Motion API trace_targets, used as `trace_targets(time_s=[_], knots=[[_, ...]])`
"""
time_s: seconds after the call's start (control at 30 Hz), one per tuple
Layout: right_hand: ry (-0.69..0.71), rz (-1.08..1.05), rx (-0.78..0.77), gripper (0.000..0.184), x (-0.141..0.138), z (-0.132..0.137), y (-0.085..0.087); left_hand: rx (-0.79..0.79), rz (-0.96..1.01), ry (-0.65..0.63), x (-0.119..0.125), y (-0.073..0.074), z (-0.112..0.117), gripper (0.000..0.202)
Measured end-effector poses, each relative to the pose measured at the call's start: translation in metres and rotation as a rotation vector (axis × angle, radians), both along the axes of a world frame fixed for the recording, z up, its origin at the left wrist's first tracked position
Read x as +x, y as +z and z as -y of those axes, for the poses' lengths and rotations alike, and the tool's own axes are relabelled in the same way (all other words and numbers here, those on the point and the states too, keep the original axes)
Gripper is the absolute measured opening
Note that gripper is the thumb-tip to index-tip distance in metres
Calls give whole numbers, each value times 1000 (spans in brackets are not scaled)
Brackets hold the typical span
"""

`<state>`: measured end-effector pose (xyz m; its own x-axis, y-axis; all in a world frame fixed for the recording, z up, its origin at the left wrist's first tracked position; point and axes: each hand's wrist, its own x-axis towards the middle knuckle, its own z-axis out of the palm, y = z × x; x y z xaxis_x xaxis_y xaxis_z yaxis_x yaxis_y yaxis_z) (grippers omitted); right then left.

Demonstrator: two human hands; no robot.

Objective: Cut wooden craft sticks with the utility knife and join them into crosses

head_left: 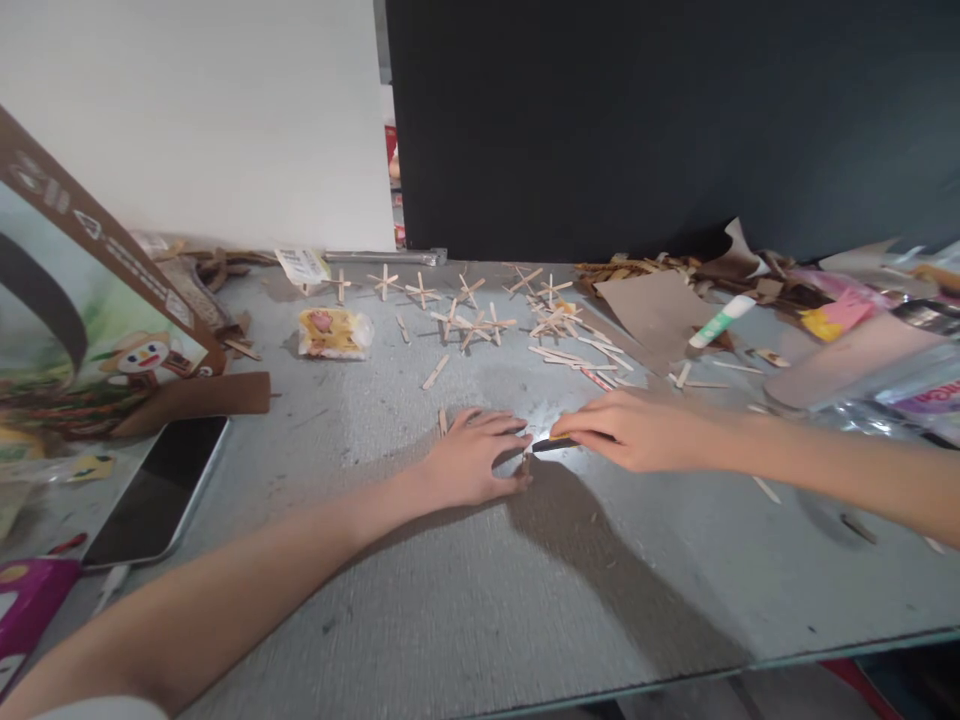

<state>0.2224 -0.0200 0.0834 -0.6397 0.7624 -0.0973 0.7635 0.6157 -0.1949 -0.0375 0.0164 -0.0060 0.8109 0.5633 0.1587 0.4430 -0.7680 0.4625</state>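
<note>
My left hand (pixel 476 455) rests on the grey table, thumb and fingers closed on a small wooden stick (pixel 526 466). From the right, my right hand (pixel 637 430) grips a yellow and black utility knife (pixel 556 443), its tip at the stick beside my left fingertips. The blade itself is too small to make out. Just behind my left hand lies another short wooden stick (pixel 442 422). Farther back are several crossed-stick pieces (pixel 474 327) and a loose pile of flat wooden sticks (pixel 570 360).
A phone (pixel 161 490) and a printed paper bag (pixel 97 300) are on the left. A yellow snack packet (pixel 335 334) lies toward the back. Cardboard (pixel 652 315), a green-and-white tube (pixel 722 321) and clear plastic bottles (pixel 885 385) crowd the right. The table's front edge (pixel 675 680) runs below.
</note>
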Motion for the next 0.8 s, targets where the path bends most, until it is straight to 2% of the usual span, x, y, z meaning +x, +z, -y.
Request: trace_targets(time_s=[0.3,0.67,0.8], knots=[[-2,-11,-18,40,-3,5,-5,20,7,-25,-1,1,-2,41],[50,-18,-194,49,1,7,11,21,-4,-31,-2,-1,-2,49],[-12,-28,-194,46,2,5,9,24,-4,-33,-2,0,-3,49]])
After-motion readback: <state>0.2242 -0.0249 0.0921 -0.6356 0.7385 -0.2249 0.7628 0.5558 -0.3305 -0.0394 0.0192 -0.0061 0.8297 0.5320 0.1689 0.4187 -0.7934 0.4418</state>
